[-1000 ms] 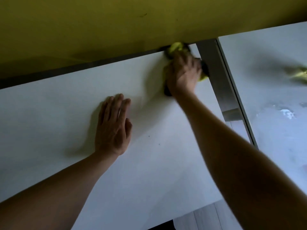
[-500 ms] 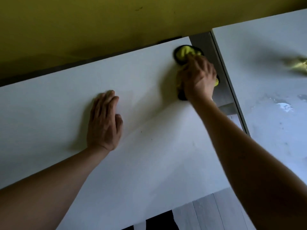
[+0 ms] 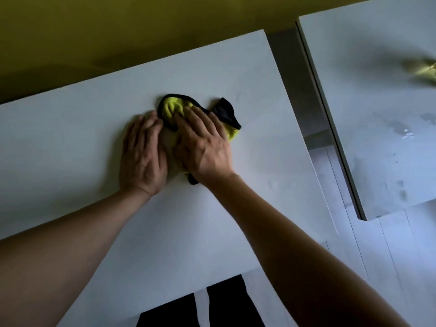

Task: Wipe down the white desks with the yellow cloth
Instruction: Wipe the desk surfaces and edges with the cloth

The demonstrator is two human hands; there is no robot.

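My right hand point(image 3: 203, 142) presses the yellow cloth point(image 3: 175, 107) flat mid-frame, left hand point(image 3: 141, 152) flat on the surface point(image 3: 70, 138) beside it; mid-wipe, next sweep left.

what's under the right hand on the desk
The yellow cloth with its black trim lies under the right hand, which presses it flat on the white desk. Cloth pokes out past the fingers and by the wrist; the part beneath the palm is hidden.

Office or classroom, likely: two plain white desks point(image 3: 212, 232) side by side, yellow wall point(image 3: 118, 31), pale plank floor point(image 3: 389, 244).
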